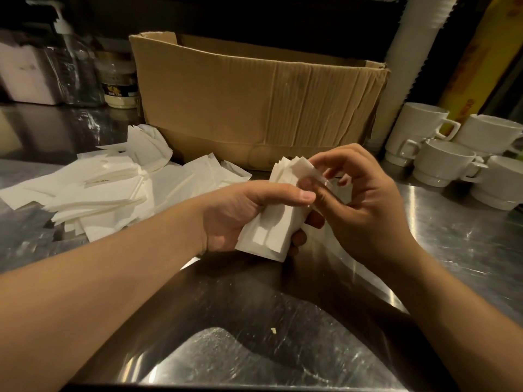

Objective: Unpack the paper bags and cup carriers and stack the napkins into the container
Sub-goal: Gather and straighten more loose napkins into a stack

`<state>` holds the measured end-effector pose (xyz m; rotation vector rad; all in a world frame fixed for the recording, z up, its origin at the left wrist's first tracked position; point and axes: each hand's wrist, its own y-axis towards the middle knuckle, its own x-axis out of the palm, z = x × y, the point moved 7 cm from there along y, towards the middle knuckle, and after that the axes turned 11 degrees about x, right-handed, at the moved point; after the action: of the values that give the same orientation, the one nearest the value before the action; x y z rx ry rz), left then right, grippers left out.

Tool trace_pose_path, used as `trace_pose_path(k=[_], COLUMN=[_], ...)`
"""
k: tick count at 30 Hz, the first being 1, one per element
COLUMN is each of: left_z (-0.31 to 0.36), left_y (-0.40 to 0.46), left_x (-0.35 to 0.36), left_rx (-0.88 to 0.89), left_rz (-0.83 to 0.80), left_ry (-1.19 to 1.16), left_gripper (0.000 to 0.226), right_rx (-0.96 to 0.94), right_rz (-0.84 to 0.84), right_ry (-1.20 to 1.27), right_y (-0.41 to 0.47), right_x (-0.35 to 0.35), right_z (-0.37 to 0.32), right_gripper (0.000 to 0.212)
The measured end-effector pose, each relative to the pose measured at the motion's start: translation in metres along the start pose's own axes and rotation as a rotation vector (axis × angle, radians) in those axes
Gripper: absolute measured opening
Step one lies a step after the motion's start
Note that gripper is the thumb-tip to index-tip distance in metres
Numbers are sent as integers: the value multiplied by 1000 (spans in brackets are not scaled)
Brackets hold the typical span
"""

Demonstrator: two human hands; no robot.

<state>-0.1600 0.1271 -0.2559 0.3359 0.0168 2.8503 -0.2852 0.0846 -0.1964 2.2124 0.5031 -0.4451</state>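
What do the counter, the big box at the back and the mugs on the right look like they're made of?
Counter: likely stainless steel, with a shiny, finely scratched surface that reflects light.
Box: brown corrugated cardboard, matte, with vertical fluting ridges, creases and a ragged top edge.
Mugs: probably glazed white ceramic, smooth and glossy with thick walls and handles.
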Motion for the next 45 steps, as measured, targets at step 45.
trace_pose_path(k=[45], left_z=[-2], left_y=[9], left_x=[-9], left_rx=[-20], left_rz=[173], left_ry=[-331], left_gripper=[70], right_rx=[-63], right_rz=[-204], right_ry=[-292], right_y=[-9], right_x=[24], right_z=[-7], right_gripper=[47])
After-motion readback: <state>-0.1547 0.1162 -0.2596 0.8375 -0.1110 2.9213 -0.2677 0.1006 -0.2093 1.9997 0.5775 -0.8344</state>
